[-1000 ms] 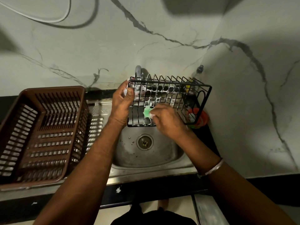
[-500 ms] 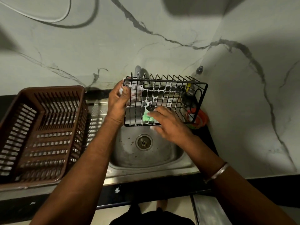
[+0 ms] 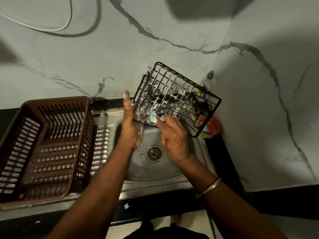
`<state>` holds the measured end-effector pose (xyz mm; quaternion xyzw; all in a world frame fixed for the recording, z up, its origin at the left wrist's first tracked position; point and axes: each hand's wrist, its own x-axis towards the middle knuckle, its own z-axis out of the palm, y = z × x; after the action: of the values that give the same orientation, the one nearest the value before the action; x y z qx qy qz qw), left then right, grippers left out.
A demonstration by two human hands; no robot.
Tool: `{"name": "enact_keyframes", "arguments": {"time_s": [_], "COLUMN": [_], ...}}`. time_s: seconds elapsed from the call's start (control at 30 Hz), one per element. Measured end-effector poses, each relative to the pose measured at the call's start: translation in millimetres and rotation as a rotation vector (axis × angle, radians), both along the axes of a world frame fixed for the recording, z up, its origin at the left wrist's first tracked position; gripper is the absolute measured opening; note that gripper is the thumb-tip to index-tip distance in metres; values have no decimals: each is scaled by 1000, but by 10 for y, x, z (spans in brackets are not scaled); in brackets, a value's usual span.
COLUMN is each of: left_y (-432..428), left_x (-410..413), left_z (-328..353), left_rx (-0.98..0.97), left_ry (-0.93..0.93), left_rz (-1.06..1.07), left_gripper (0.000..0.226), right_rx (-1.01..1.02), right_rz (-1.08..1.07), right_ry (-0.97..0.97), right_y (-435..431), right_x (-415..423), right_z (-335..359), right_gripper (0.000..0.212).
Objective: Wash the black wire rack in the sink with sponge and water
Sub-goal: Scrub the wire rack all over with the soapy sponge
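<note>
The black wire rack [image 3: 176, 99] hangs tilted over the steel sink [image 3: 155, 185], its grid streaked with white soap foam. My left hand [image 3: 131, 125] holds the rack at its lower left corner, with one foamy finger pointing straight up along the rack's edge. My right hand [image 3: 172, 135] pinches a green sponge [image 3: 152, 118] against the rack's lower edge. The sink drain [image 3: 154, 153] shows between my wrists. No running water is visible.
A brown plastic slotted basket [image 3: 46, 149] fills the drainboard on the left. In the corner behind the rack stands a bottle [image 3: 207, 81], with a red and green round object [image 3: 209, 128] beside the sink. Marble walls close the back and right.
The rack has turned from level to a steep tilt, its right end swinging down toward the corner. My left hand slid from the top left corner to the lower corner. The sponge stays on the lower edge.
</note>
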<state>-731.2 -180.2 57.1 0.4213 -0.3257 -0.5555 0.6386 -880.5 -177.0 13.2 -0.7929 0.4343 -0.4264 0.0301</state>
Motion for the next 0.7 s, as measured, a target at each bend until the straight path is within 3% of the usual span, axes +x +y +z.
{"name": "enact_keyframes", "arguments": {"time_s": [0.03, 0.1, 0.23, 0.3, 0.4, 0.5, 0.6, 0.7], "left_y": [37, 87, -18, -66, -114, -140, -134, -131], "left_x": [-60, -137, -137, -130, -130, -114, -154, -211], "left_z": [-80, -196, -118, -43, -65, -131, -143, -127], "left_rx": [9, 13, 12, 54, 129, 220, 244, 277], "left_ry": [103, 132, 240, 307, 377, 389, 404, 445], "left_rz": [-7, 8, -29, -57, 82, 220, 225, 228], "left_gripper": [138, 124, 42, 23, 27, 37, 52, 61], "right_rx": [-11, -5, 22, 51, 341, 611, 457, 244], "right_rz": [-9, -36, 9, 40, 205, 303, 74, -129], "right_ry": [11, 33, 63, 82, -61, -242, -172, 196], "right_y": [-7, -21, -45, -103, -172, -245, -304, -182], "right_x": [25, 82, 162, 168, 116, 10, -61, 74], "right_z": [17, 56, 106, 110, 177, 295, 328, 235], "right_gripper": [31, 29, 29, 30, 40, 35, 30, 22]}}
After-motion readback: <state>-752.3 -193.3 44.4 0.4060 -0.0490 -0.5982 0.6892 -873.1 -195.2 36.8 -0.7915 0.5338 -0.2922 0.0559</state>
